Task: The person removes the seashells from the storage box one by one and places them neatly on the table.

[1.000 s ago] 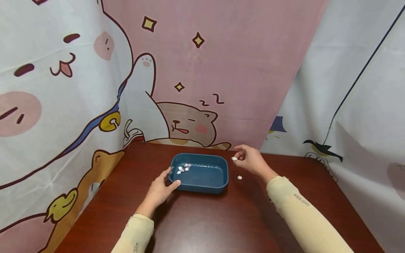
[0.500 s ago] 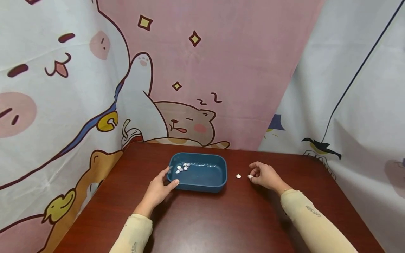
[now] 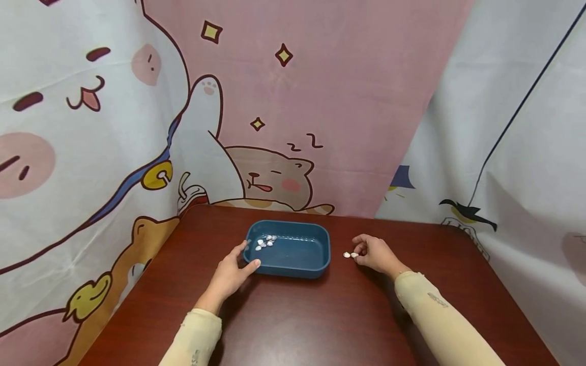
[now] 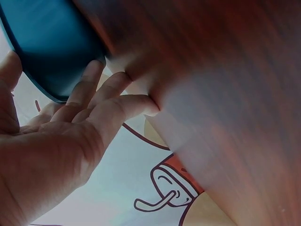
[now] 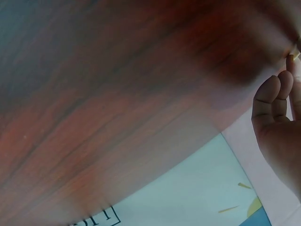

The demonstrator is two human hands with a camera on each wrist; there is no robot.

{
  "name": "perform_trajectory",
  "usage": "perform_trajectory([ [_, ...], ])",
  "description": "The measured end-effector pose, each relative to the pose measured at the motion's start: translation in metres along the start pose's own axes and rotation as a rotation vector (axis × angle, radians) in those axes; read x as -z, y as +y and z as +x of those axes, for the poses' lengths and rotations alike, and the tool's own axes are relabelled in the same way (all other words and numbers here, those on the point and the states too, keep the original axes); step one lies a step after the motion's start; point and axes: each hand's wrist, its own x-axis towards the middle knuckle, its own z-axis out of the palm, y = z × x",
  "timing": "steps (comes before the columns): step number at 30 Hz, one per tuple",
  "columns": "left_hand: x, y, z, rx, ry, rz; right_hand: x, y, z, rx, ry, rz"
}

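Observation:
A blue rectangular plastic bin (image 3: 293,273) sits mid-table in the head view, with several small whitish seashells (image 3: 265,242) in its left part. My left hand (image 3: 230,273) holds the bin's left end, thumb over the front rim and fingers along the outer side; the left wrist view shows these fingers (image 4: 87,84) against the wall. Right of the bin, my right hand (image 3: 377,255) pinches a small white seashell (image 3: 354,255) low at the table. Another seashell (image 3: 346,254) lies just left of it, almost touching. In the right wrist view, the held shell is mostly cut off.
The dark red-brown wooden table (image 3: 293,315) carries the bin and shells. A cartoon-printed cloth (image 3: 348,101) hangs behind the table's back edge and along both sides.
My right hand, holding a shell, came down from beside the bin's back right to the table's right, then shifted left toward the lying shell. My left hand stays on the bin.

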Motion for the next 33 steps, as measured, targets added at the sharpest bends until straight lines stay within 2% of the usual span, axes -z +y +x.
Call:
perform_trajectory([
  [25, 0.0, -0.001, 0.001, 0.0, -0.007, -0.008, 0.0, -0.005, -0.002, 0.006, -0.012, 0.01],
  [29, 0.0, -0.002, 0.001, -0.002, -0.007, -0.011, 0.003, -0.008, -0.001, -0.02, 0.007, 0.035],
  [33, 0.0, -0.003, 0.001, -0.011, 0.0, -0.003, 0.01, -0.021, 0.006, -0.037, 0.051, 0.083],
])
